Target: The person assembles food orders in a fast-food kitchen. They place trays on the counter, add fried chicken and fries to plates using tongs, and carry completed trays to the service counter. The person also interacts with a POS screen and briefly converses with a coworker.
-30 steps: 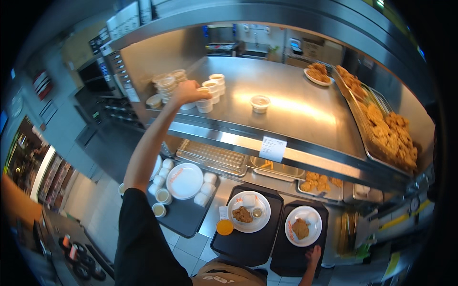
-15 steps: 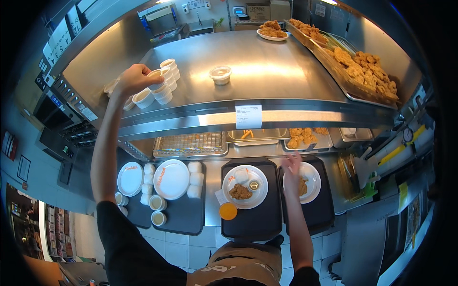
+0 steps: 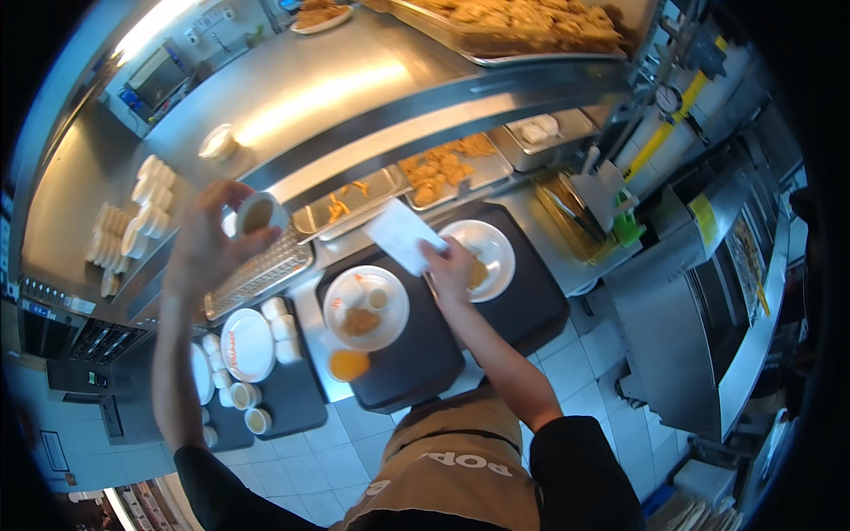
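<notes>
My left hand (image 3: 202, 232) grips a small white cup (image 3: 276, 215) by its sides, tilted so that its opening shows; what is in it is blurred. A white paper slip (image 3: 398, 239) is pinched in my right hand (image 3: 453, 268), above the trays. Below the slip, a round white plate (image 3: 395, 329) carries a piece of fried chicken (image 3: 360, 322) and small cups on a black tray (image 3: 416, 367). An orange-topped cup (image 3: 348, 365) stands beside that plate. Right of my right hand lies another white plate (image 3: 500, 252), its chicken partly hidden by the hand.
Stacked white cups (image 3: 150, 208) stand on the steel shelf (image 3: 292, 115), near a lidded tub (image 3: 217, 142). Fried chicken fills a large tray (image 3: 531, 26) above. Trays at left hold plates (image 3: 248, 343) and several cups. A fryer-like steel unit (image 3: 660, 292) stands at right.
The view has swung to the right. My left hand has lifted a cup away from the stacks, and my right hand has taken the slip off the shelf edge.
</notes>
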`<state>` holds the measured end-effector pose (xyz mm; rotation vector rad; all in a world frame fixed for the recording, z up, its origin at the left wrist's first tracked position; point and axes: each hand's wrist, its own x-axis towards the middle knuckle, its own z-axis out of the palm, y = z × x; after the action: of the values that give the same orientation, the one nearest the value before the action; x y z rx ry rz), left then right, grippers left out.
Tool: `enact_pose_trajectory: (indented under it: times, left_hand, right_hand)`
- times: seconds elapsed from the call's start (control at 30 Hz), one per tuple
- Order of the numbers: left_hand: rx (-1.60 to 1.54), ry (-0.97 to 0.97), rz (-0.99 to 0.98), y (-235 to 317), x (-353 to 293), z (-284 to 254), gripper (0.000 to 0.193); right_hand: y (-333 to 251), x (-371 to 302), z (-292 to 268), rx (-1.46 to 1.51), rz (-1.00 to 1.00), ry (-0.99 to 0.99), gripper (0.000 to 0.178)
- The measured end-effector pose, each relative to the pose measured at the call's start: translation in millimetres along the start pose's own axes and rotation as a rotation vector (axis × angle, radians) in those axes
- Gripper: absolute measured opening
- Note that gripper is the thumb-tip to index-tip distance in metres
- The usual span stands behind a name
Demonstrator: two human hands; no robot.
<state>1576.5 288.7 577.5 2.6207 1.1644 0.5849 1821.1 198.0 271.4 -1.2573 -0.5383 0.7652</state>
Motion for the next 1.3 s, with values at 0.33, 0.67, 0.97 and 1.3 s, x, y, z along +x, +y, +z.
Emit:
enact_pose_trajectory:
  times: [0.33,0.67,0.97,1.3]
  left_hand:
    - [-0.171,-0.107,0.010,171.4,-1.7,350.9,0.054]
    - [0.107,-0.397,0.031,218.6,10.2,536.9,0.062]
    - [-0.561,-0.359,-0.669,199.2,-96.6,490.5,0.029]
    - [-2.121,0.558,-1.398,225.9,-234.4,553.7,0.037]
  right_hand:
    - [76.9,-10.8,-323.1,-0.976,0.039,0.155,0.024]
    - [64.8,10.8,-341.7,-0.944,0.161,-0.070,0.023]
    - [7.2,41.0,-407.5,-1.108,-0.036,-0.221,0.025]
    - [64.3,86.1,-404.4,-1.134,0.044,-0.624,0.019]
